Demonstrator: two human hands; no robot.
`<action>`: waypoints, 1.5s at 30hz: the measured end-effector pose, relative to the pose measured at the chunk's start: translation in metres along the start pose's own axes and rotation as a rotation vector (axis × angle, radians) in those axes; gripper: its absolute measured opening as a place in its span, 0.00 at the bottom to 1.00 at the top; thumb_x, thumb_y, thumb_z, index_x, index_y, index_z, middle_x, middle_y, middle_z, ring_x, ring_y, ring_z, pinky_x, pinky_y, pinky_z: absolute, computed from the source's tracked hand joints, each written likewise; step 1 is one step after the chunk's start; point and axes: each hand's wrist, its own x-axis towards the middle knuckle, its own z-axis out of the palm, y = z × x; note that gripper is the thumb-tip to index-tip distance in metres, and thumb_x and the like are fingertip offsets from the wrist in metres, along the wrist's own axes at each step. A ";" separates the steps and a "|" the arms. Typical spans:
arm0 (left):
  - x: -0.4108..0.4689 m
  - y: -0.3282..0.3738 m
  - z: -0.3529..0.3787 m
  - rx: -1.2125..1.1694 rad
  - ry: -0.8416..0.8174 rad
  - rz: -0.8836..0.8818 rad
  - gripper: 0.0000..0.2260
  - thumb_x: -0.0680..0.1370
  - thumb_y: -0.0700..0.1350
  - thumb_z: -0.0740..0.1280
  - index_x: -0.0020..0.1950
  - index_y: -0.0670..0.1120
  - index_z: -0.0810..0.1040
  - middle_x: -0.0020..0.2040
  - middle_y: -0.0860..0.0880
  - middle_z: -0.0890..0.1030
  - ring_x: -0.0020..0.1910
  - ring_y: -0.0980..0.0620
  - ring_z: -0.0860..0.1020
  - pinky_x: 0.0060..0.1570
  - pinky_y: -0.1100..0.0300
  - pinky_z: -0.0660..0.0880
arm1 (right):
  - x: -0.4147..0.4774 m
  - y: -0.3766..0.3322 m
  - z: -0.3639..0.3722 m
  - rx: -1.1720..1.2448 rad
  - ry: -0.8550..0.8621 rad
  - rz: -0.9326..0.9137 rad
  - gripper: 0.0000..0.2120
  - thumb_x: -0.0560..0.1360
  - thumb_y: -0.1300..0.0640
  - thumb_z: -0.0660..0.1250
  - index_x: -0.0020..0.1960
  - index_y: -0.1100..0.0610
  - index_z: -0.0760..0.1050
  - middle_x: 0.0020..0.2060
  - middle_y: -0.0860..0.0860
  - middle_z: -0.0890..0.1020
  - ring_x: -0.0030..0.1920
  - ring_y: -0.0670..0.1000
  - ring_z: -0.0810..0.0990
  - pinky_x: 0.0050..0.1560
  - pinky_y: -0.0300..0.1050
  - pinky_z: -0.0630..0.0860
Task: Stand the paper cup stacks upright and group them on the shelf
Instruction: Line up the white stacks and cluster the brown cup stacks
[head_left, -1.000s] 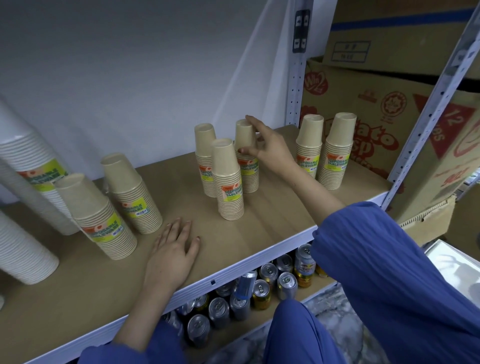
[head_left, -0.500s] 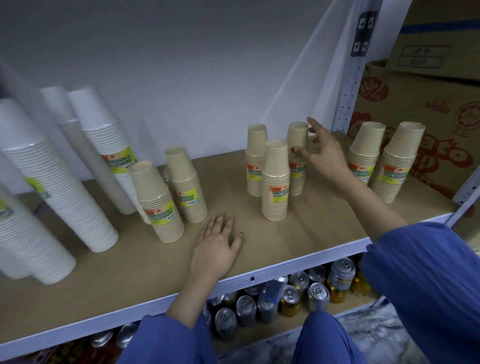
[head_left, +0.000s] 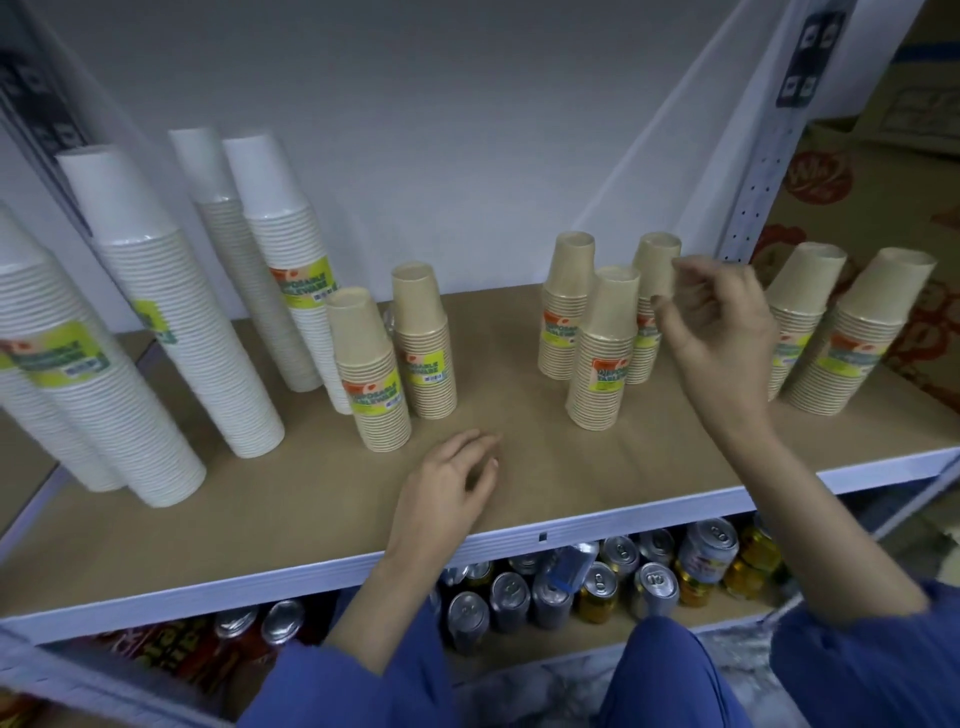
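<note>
The brown paper cup stacks (head_left: 371, 374) are stood upright on the shelf (head_left: 311, 499), but split into a pair, a trio (head_left: 602, 358) and a pair, so grouping looks half done tbh. The right hand (head_left: 714, 327) is held beside the trio, fingers loosely curled on nothing, probably for nudging. The left hand (head_left: 449, 486) is held low at the shelf front, fingers relaxed, likely for balance.

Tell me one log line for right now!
left hand: over shelf | right hand: beside brown cup stacks, holding nothing | stacks: standing
</note>
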 end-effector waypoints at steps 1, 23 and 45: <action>-0.005 -0.003 -0.004 -0.006 0.037 -0.013 0.12 0.77 0.43 0.64 0.60 0.47 0.77 0.62 0.50 0.78 0.62 0.52 0.74 0.59 0.61 0.68 | -0.005 -0.007 0.007 0.029 -0.023 -0.010 0.13 0.70 0.65 0.67 0.55 0.63 0.75 0.44 0.53 0.72 0.38 0.42 0.69 0.45 0.28 0.66; -0.021 -0.064 -0.040 0.368 -0.026 -0.399 0.26 0.79 0.54 0.52 0.74 0.45 0.54 0.77 0.46 0.54 0.76 0.49 0.49 0.73 0.56 0.46 | -0.036 -0.049 0.162 0.238 -0.346 -0.003 0.37 0.69 0.58 0.72 0.72 0.55 0.57 0.65 0.58 0.69 0.62 0.49 0.67 0.57 0.26 0.59; -0.023 -0.064 -0.041 0.376 -0.045 -0.389 0.25 0.80 0.54 0.50 0.74 0.46 0.52 0.77 0.46 0.53 0.76 0.48 0.48 0.73 0.55 0.45 | -0.019 -0.045 0.162 0.227 -0.465 -0.011 0.36 0.70 0.53 0.71 0.73 0.51 0.57 0.57 0.54 0.71 0.51 0.42 0.71 0.52 0.36 0.67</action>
